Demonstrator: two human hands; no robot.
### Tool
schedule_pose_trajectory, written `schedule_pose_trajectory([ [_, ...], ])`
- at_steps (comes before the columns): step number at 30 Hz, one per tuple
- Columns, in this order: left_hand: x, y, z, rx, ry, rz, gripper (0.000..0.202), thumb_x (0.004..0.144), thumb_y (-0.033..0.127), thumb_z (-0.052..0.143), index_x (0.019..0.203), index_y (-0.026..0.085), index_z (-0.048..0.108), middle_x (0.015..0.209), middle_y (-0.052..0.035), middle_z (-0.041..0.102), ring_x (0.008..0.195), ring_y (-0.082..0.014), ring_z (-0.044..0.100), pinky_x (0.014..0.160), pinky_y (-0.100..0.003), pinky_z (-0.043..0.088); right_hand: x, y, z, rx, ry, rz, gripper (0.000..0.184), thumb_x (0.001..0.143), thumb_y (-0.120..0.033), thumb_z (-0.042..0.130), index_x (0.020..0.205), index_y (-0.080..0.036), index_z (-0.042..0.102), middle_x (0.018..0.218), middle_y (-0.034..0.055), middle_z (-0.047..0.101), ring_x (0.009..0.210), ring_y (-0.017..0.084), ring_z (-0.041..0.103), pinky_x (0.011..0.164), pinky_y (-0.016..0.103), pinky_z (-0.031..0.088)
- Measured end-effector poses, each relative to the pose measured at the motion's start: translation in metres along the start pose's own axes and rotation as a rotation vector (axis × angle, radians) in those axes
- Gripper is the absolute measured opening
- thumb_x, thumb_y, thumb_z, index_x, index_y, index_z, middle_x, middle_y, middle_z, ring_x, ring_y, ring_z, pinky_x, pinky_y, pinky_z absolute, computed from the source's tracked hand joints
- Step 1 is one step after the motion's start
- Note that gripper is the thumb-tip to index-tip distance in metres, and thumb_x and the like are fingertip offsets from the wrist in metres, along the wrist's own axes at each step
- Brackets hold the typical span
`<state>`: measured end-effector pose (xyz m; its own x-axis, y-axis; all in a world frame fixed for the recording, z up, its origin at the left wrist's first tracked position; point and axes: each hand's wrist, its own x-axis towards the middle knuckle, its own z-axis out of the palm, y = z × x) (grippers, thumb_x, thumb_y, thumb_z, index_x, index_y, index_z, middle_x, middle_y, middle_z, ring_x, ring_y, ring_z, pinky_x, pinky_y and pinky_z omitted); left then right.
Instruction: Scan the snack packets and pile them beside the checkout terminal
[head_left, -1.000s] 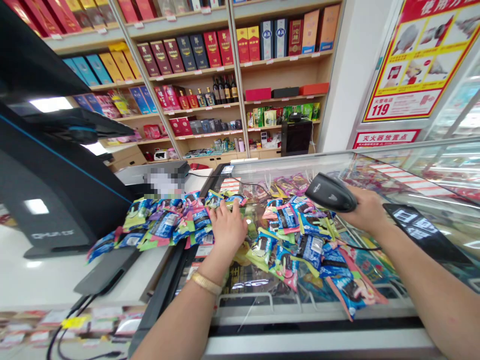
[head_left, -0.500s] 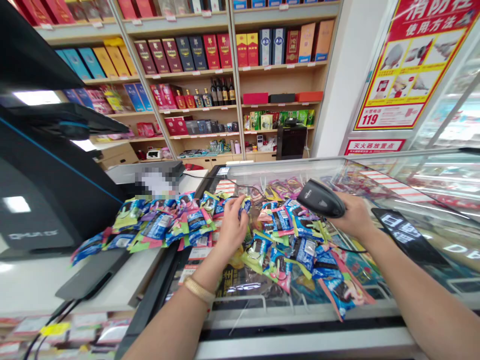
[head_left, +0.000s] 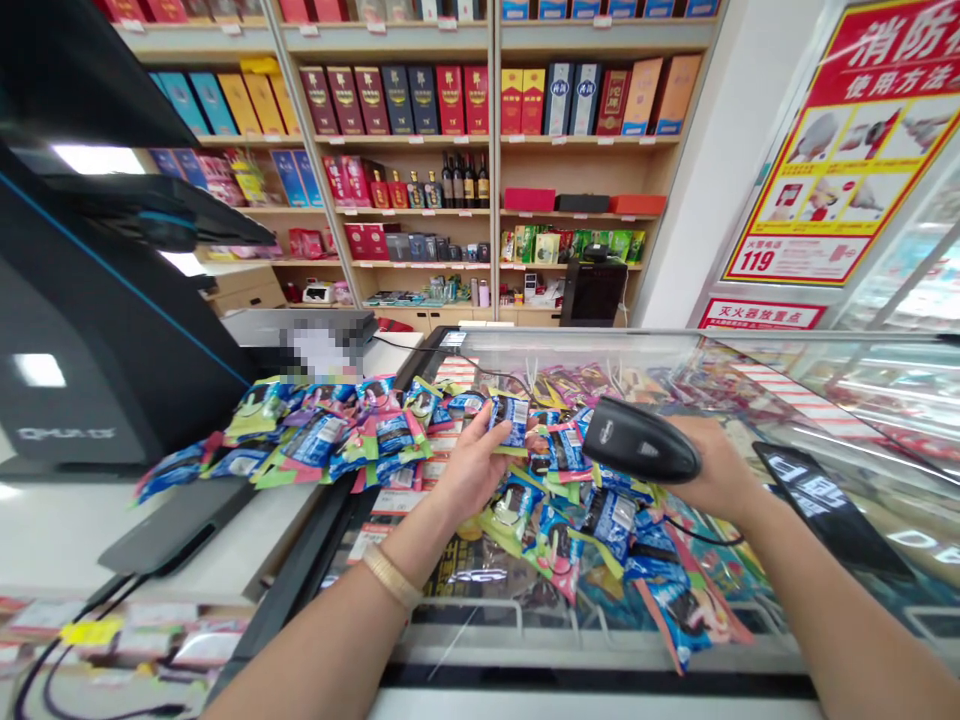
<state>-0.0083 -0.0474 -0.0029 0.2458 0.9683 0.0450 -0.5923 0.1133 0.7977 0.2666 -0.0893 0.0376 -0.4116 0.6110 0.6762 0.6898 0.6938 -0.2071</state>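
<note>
Between the thumb and fingers of my left hand [head_left: 474,462] is a small blue snack packet [head_left: 509,415], its barcode side showing. My right hand [head_left: 716,462] is wrapped round a black barcode scanner [head_left: 637,440], whose head points left toward that packet. Below and between my hands, loose blue, green and pink snack packets [head_left: 611,515] lie on the glass freezer lid [head_left: 510,625]. A second heap of the same packets [head_left: 319,445] spreads over the counter edge to the left of my left hand.
A dark checkout terminal [head_left: 97,330] stands on the white counter [head_left: 75,530] at left, with a grey flat device [head_left: 176,525] in front. A black phone-like slab [head_left: 825,510] lies on the glass at right. Shelves of boxes and bottles [head_left: 420,140] line the back wall.
My left hand has lifted a snack packet and turned its barcode into view. The scanner in my right hand has tilted and come slightly lower. The view has shifted a little.
</note>
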Motion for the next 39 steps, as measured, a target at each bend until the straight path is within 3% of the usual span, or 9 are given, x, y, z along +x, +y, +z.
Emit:
schedule_pose_trajectory([
  [4,-0.002,-0.002,0.001,0.007,-0.033,-0.005,0.038,0.080,0.022,0.074,0.115,0.017,0.061,0.099,-0.0073,0.075,0.097,-0.0221,0.074,0.093,-0.043,0.059,0.002,-0.005,-0.001,-0.003,-0.048,0.009,0.021,0.085,-0.040,0.061,0.084,-0.021,0.070,0.068,0.0044,0.070,0.057,0.017,0.061,0.057,0.027,0.047],
  [18,-0.001,-0.003,0.000,0.026,-0.036,0.003,0.037,0.080,0.022,0.076,0.113,0.019,0.062,0.096,-0.0050,0.074,0.093,-0.0199,0.074,0.090,-0.040,0.060,0.001,-0.005,0.001,-0.016,-0.111,0.048,0.022,0.083,-0.042,0.064,0.081,-0.021,0.069,0.068,0.0041,0.070,0.057,0.017,0.062,0.055,0.026,0.044],
  [23,-0.001,-0.007,-0.003,0.276,-0.064,0.098,0.041,0.084,0.029,0.069,0.124,0.020,0.061,0.117,-0.0085,0.073,0.115,-0.0265,0.068,0.105,-0.048,0.052,-0.001,0.001,0.001,-0.036,0.001,-0.010,0.016,0.082,-0.035,0.063,0.086,-0.021,0.069,0.075,0.0050,0.074,0.062,0.019,0.067,0.058,0.026,0.048],
  [25,-0.003,-0.008,-0.004,0.558,-0.136,0.229,0.047,0.087,0.028,0.065,0.132,0.020,0.059,0.135,-0.0097,0.066,0.130,-0.0281,0.059,0.116,-0.048,0.041,-0.003,0.007,0.000,-0.049,0.052,0.000,0.016,0.081,-0.034,0.063,0.088,-0.022,0.069,0.074,0.0044,0.073,0.061,0.019,0.067,0.057,0.027,0.049],
  [28,-0.011,-0.010,-0.004,0.991,-0.398,0.398,0.054,0.090,0.021,0.057,0.144,0.023,0.052,0.151,-0.0095,0.054,0.143,-0.0259,0.046,0.124,-0.046,0.028,-0.007,0.017,-0.001,-0.080,0.077,0.054,0.014,0.079,-0.036,0.065,0.081,-0.022,0.066,0.065,0.0026,0.069,0.054,0.019,0.063,0.052,0.028,0.048],
  [30,-0.016,-0.010,-0.002,1.185,-0.571,0.455,0.060,0.090,0.023,0.058,0.149,0.025,0.047,0.155,-0.0109,0.049,0.146,-0.0266,0.041,0.125,-0.050,0.023,-0.010,0.023,-0.002,-0.107,0.100,0.066,0.014,0.079,-0.036,0.065,0.080,-0.022,0.066,0.063,0.0026,0.068,0.052,0.019,0.062,0.052,0.029,0.048],
  [32,-0.018,-0.008,-0.001,1.284,-0.656,0.495,0.068,0.089,0.031,0.063,0.153,0.025,0.042,0.158,-0.0129,0.043,0.149,-0.0292,0.036,0.126,-0.053,0.020,-0.013,0.028,-0.002,-0.130,0.115,0.060,0.016,0.079,-0.037,0.065,0.083,-0.021,0.067,0.065,0.0035,0.069,0.053,0.020,0.063,0.052,0.030,0.049],
  [35,-0.014,-0.003,-0.004,1.325,-0.552,0.574,0.063,0.094,0.038,0.056,0.153,0.021,0.040,0.157,-0.0150,0.045,0.147,-0.0280,0.040,0.123,-0.049,0.028,-0.015,0.031,-0.001,-0.151,0.120,0.062,0.019,0.079,-0.038,0.065,0.086,-0.021,0.068,0.068,0.0047,0.071,0.054,0.021,0.064,0.053,0.030,0.049],
  [39,0.003,0.005,-0.018,1.577,-0.137,0.594,0.050,0.096,0.029,0.048,0.144,0.017,0.052,0.152,-0.0158,0.051,0.143,-0.0281,0.044,0.120,-0.050,0.034,-0.014,0.031,0.000,-0.138,0.119,0.067,0.019,0.078,-0.037,0.065,0.084,-0.020,0.068,0.067,0.0044,0.070,0.054,0.020,0.063,0.053,0.029,0.048],
])
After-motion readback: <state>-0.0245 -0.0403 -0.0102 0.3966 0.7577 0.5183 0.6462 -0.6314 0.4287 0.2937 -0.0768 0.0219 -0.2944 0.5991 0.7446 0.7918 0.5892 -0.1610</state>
